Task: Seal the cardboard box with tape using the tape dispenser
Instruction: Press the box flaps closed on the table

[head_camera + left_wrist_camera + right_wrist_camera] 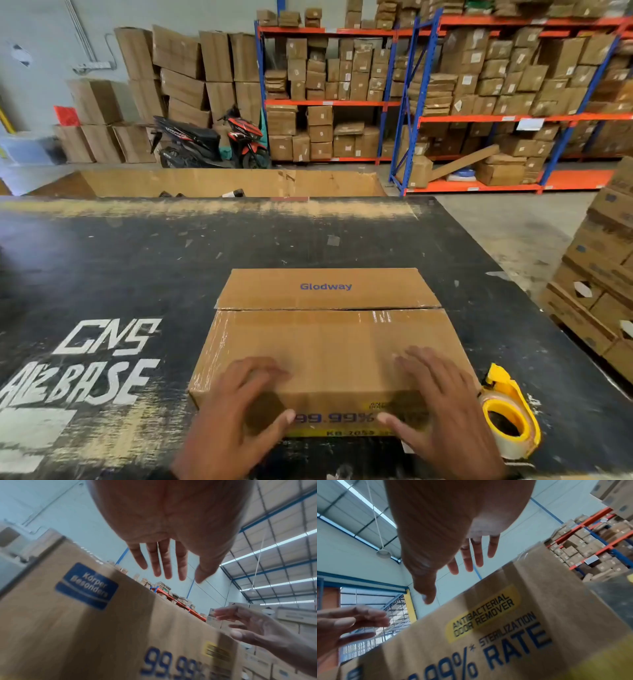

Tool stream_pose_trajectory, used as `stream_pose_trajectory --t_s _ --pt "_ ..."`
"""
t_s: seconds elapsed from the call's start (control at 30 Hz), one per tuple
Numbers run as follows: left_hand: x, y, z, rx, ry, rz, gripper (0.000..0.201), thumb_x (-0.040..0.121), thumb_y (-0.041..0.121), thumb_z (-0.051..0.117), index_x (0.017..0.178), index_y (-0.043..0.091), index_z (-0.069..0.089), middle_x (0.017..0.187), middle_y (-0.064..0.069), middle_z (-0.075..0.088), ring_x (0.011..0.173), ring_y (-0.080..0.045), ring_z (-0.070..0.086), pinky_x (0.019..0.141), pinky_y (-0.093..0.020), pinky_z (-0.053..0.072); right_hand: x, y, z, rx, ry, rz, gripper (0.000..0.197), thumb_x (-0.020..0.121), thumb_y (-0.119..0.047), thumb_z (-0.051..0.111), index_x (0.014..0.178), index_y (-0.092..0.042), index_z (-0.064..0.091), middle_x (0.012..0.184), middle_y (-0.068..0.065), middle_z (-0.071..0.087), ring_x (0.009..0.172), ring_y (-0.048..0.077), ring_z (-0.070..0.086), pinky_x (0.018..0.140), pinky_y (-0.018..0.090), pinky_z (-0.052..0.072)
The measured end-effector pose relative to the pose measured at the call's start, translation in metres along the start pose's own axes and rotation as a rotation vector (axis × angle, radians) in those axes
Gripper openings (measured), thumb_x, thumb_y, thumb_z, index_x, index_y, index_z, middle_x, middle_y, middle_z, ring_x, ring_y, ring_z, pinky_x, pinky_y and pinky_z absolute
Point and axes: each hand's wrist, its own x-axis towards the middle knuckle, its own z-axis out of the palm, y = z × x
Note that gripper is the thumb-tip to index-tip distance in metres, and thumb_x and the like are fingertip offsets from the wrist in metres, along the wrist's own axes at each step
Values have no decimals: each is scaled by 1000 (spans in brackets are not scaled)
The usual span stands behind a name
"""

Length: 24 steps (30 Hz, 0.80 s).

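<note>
A brown cardboard box with its top flaps folded down stands on the black table, near the front edge. A seam runs across its top. My left hand and right hand are spread over the near part of the box top, thumbs over the printed front face. In the left wrist view the left hand hovers with straight fingers above the box. The right hand does the same over the box. A yellow tape dispenser lies on the table just right of the box, untouched.
A large open cardboard bin stands past the table's far edge. Stacked cartons sit on the floor to the right. Shelving racks full of boxes and a parked scooter line the back wall.
</note>
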Motion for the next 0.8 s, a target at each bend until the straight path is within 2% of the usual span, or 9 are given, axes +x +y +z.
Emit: stream_pose_trajectory --t_s 0.07,0.13,0.2,0.27,0.33,0.5,0.6,0.67,0.8 --pt "20 -11 2 221 -76 -32 77 76 84 55 143 47 45 154 17 39 143 -7 37 118 -44 34 18 2 5 -74 -135 16 99 66 -86 53 151 -38 34 159 -5 36 148 19 28 117 48 30" --pt "35 -28 6 415 -171 -66 96 71 93 43 153 45 30 166 6 26 153 -19 25 124 -50 21 31 9 10 -150 -222 29 108 63 -89 46 155 -41 20 165 -4 23 153 21 14 121 49 20" --pt "37 -39 14 510 -256 -85 101 71 97 33 157 45 16 169 2 15 157 -24 16 125 -50 13 34 10 18 -195 -280 49 107 63 -92 41 156 -42 19 166 -2 23 154 25 16 121 49 19" --pt "31 -44 17 548 -279 -89 101 72 97 27 158 45 10 169 2 12 157 -24 14 125 -50 12 29 12 22 -206 -275 44 105 64 -93 37 155 -41 25 164 -1 30 152 28 24 119 50 24" --pt "24 -38 12 538 -275 -99 102 73 97 27 158 43 13 169 1 17 157 -24 17 125 -51 16 22 11 21 -227 -280 39 104 66 -94 33 155 -40 25 164 0 31 151 27 25 119 50 25" --pt "8 -14 -1 396 -263 -153 99 71 96 38 154 41 32 163 6 33 151 -20 29 123 -50 25 3 4 17 -227 -294 27 103 68 -94 30 156 -39 24 165 -2 27 153 26 22 119 51 26" --pt "32 8 6 243 -157 -118 86 78 86 43 147 34 44 153 6 43 142 -16 40 118 -49 35 3 4 16 -230 -287 36 103 67 -93 36 154 -38 31 162 0 34 151 28 27 118 51 29" --pt "55 23 23 241 -141 -48 80 83 77 45 149 31 43 158 3 39 147 -18 35 122 -47 30 3 3 16 -228 -288 34 103 67 -92 37 154 -36 34 161 1 37 150 29 30 117 52 30" --pt "96 39 65 343 -306 -83 82 89 73 34 158 31 23 169 1 19 157 -21 13 126 -50 15 2 4 16 -212 -269 28 103 67 -93 40 154 -37 34 161 0 36 150 28 28 117 50 28"
